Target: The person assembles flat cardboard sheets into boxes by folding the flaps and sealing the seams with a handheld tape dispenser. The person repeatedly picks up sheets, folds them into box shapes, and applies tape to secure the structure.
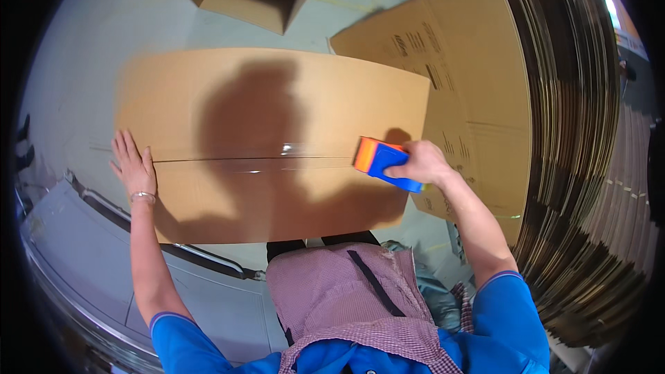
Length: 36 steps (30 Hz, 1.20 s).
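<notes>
In front of me is a large brown cardboard box (pixel 332 97), its two flaps meeting at a seam that runs left to right. A shiny strip of clear tape (pixel 286 148) shows on the seam near the middle. My right hand (pixel 424 165) is wrapped round a blue and orange tape dispenser (pixel 388 163), which is over the right part of the seam. At the seam's left end, my left hand (pixel 136 166) lies flat against the box edge with its fingers stretched out. A shadow falls across the cardboard.
A tall stack of flattened cardboard (pixel 568 97) stands at the right, with a printed cardboard sheet (pixel 478 97) leaning before it. Another open box (pixel 260 0) sits on the floor beyond. Grey metal equipment with a rail (pixel 201 284) lies at the lower left.
</notes>
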Tool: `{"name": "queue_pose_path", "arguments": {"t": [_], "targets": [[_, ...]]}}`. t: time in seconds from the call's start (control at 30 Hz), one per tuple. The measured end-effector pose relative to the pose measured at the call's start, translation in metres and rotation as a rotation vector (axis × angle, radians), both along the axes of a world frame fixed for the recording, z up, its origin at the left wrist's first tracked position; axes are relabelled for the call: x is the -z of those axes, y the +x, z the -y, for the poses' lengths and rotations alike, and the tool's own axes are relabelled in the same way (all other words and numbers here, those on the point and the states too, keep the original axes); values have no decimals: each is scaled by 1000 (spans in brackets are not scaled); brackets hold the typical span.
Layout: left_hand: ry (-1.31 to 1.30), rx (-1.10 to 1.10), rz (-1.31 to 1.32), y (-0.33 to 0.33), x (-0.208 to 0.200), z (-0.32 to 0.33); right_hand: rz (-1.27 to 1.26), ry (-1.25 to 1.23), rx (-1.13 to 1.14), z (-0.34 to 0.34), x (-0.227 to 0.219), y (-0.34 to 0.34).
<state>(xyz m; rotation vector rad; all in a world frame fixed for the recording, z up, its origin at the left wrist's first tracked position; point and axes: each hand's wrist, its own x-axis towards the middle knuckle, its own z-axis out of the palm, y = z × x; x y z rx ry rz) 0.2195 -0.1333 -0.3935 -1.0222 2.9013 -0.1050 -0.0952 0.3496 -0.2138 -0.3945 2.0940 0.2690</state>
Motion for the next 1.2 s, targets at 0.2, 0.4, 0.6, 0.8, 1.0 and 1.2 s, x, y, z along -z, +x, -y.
{"name": "queue_pose_path", "arguments": {"t": [0.2,0.4,0.6,0.8,1.0,1.2], "targets": [[496,338,98,-134,-32,-294,45,-34,-4,13,1,3],[354,292,37,-152,-16,-339,167,-362,-17,-108,-2,-34],[238,385,-75,-155,-11,-346,-23,-97,60,-269,6,-95],[183,390,-44,-155,-11,-349,-27,-8,41,-238,83,-69],[189,398,-14,-151,-31,-340,-265,-75,177,-156,142,23],[386,604,173,-141,-57,-349,-367,-215,180,-105,151,71]]}}
